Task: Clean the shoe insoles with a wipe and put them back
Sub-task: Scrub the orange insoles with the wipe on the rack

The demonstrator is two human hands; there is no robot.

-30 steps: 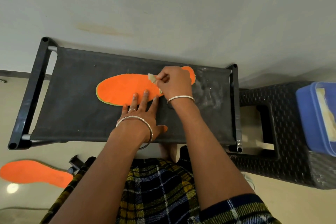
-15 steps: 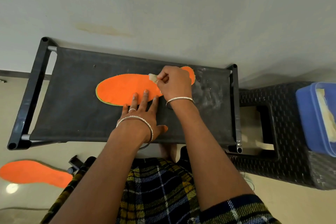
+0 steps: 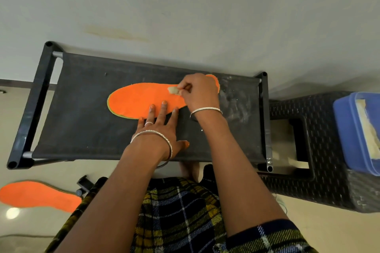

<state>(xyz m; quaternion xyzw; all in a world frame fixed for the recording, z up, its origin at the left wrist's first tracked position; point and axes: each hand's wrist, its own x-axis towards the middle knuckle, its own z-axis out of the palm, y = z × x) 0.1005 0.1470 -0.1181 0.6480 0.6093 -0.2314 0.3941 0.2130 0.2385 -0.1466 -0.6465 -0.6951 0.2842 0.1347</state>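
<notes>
Bench of black fabric on a dark tube frame (image 3: 82, 113) spans the middle of the view, its far edge against a pale wall. Just right of it stands a black woven-pattern plastic stool (image 3: 329, 117), with a blue lidded tub (image 3: 345, 129) on its right part. What the tub holds cannot be told.

Orange insole (image 3: 133, 100) lies flat on the bench fabric. Long axis runs left to right, with the broad toe end to the left and the heel end to the right, mostly hidden under a hand. A second insole (image 3: 37, 193) lies on the floor, near left, well apart from the bench. No shoe is in view.

Left hand (image 3: 160, 127) is flat with fingers straight and spread. The fingertips press the near edge of the insole at about mid-length, and the thumb rests on the fabric nearer the person. It holds nothing.

Right hand (image 3: 201, 92) sits over the heel half, fingers curled, pinching a small wadded wipe (image 3: 173, 90) against the insole surface.

Judgement: wiping is under way on the bench insole. The wide unwiped stretch lies left of the wipe, along the long axis, so the coming stroke likely runs leftward and the right hand is the nearer one. The left fingertips lie just near of that path, beside it rather than across it. The floor insole looks not yet handled. Neither insole has been put back.
</notes>
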